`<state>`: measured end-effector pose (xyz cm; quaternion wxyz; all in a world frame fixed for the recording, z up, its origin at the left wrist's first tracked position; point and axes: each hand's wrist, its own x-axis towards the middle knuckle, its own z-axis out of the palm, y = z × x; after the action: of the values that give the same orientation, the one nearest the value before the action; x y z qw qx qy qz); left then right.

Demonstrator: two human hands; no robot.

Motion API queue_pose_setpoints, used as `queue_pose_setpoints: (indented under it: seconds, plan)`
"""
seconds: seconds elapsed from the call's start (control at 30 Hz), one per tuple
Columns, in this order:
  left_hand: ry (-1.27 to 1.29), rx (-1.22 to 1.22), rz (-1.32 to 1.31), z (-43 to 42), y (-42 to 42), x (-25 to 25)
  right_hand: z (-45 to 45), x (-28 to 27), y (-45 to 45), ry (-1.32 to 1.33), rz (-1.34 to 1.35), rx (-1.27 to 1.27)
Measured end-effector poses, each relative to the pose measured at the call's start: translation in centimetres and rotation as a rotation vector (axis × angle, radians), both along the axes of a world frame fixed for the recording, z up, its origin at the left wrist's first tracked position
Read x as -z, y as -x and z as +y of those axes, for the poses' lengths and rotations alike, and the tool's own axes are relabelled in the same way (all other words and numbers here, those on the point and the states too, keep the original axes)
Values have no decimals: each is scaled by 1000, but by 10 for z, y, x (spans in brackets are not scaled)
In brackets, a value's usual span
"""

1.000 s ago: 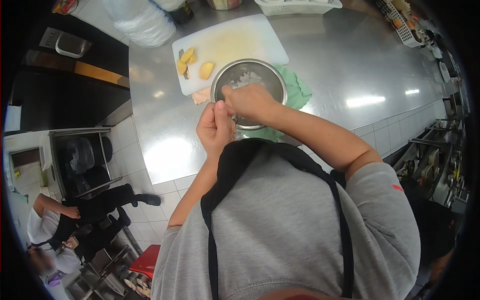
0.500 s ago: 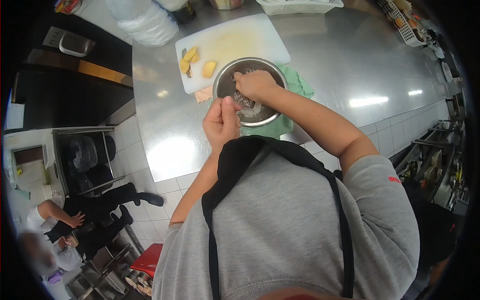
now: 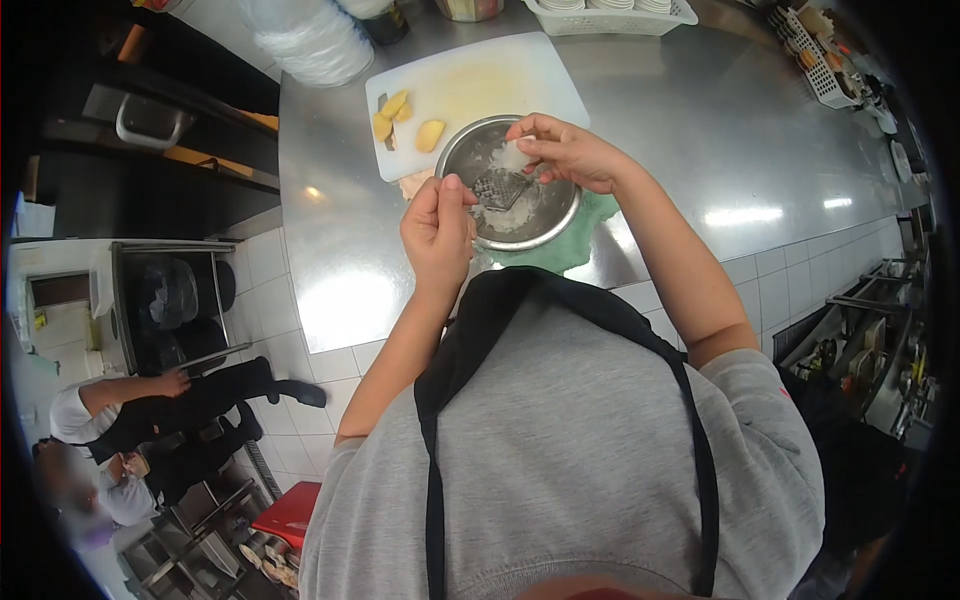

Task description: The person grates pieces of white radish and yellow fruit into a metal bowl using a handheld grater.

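Note:
Over the metal bowl (image 3: 560, 205), my left hand (image 3: 438, 225) is closed around the end of a flat grater (image 3: 497, 188). The grater's perforated face lies inside the bowl, with its handle hidden in my fist. My right hand (image 3: 572, 157) pinches a white chunk (image 3: 514, 156) between thumb and fingers, just above the far side of the grater; what food it is I cannot tell. White grated shreds (image 3: 515, 220) lie in the bowl below.
A white cutting board (image 3: 500, 70) holds several yellow pieces (image 3: 430, 135) behind the bowl. A green cloth (image 3: 595, 222) lies under the bowl on the steel table (image 3: 680, 130). Wrapped plastic containers (image 3: 305, 40) and a white basket (image 3: 610, 20) stand farther back. Other people (image 3: 130, 420) are at the left.
My right hand has risen from inside the bowl and moved right, its fingers loosening so the white chunk shows. My left hand stays closed on the grater. The view has shifted slightly.

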<state>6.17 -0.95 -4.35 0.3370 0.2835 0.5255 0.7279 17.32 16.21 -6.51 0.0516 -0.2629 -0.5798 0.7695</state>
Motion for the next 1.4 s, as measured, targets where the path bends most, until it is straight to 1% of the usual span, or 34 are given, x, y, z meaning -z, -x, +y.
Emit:
queue_pose_setpoints:
  seconds: [0.17,0.23,0.27,0.33,0.37,0.43,0.5,0.57,0.63,0.67,0.73,0.77,0.83,0.87,0.93,0.97,1.03,1.07,1.1,1.13,1.17,1.23,1.27,1.33,1.37,1.4]
  plan:
    - [-4,15,7,-1,-1,0,-8,14,2,-60,29,18]
    - [13,17,17,-1,-2,0,-8,18,8,-194,-62,25]
    - [12,18,18,-1,-2,0,-8,19,10,-195,-61,27]
    - [-5,24,6,-1,-3,0,-12,14,17,-486,-349,-72]
    - [-5,23,6,-2,-2,0,-14,14,19,-487,-349,-73]
    - [-1,7,7,-2,-2,1,-16,13,21,-644,-352,-112]
    - [-10,8,4,-2,-2,1,-14,18,24,-689,-363,-121]
    - [-17,10,1,-3,-1,1,-12,29,28,-733,-373,-130]
    - [-25,10,-5,-2,-1,2,-12,45,33,-912,-373,-50]
    - [-24,10,-6,-2,-2,2,-10,54,34,-912,-374,-50]
    - [-28,5,-9,-2,0,1,-8,61,38,-1121,-139,-29]
    - [-26,2,-10,-2,0,1,-6,64,37,-1119,-138,-32]
    - [-29,11,-22,-2,1,2,-8,46,35,-866,-224,-141]
    - [-27,12,-24,-2,1,2,-7,46,34,-864,-226,-141]
    - [-26,6,-5,-1,0,3,-7,43,32,-774,-150,-108]
    - [-25,7,-5,0,0,3,-6,42,33,-773,-151,-107]
    - [-14,27,-2,0,0,3,-7,36,36,-786,-274,-103]
    - [-13,31,-2,0,0,3,-7,36,38,-784,-275,-100]
    - [-11,23,0,0,0,3,-7,37,40,-739,-276,-33]
    - [-9,14,2,0,0,3,-7,37,42,-693,-275,33]
    - [-9,13,3,0,0,3,-4,40,43,-693,-274,32]
    - [-33,29,-12,0,0,4,-1,52,45,-760,-220,-45]
    - [-32,29,-12,0,0,4,-2,59,46,-759,-220,-46]
    - [-32,22,0,-1,-1,4,-5,66,47,-848,-109,22]
    - [-31,22,-1,-1,-1,4,-2,68,47,-847,-110,22]
    - [-32,26,-1,-1,-1,4,0,65,48,-775,-146,-53]
